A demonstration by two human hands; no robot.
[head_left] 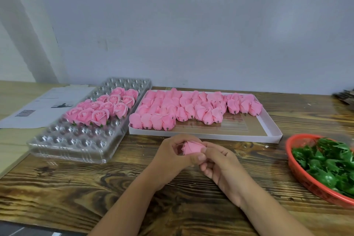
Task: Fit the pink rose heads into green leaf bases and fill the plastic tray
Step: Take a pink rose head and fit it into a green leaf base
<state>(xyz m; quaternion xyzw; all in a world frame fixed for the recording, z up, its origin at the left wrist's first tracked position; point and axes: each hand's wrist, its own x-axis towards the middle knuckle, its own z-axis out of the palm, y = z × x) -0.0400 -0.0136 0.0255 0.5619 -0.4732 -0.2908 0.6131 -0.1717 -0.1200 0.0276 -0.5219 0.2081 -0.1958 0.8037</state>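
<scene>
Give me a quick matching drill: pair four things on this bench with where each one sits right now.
Things:
1. Clear plastic cavity tray
2. White shallow cardboard box of loose pink rose heads
3. Red plastic basket of green leaf bases
4. Single pink rose head

Places:
A. Far right edge
B. Between both hands
C. Left, on the wooden table
D. Centre, near the wall

Pairs: 1-C, 2-D, 3-A, 4-B
</scene>
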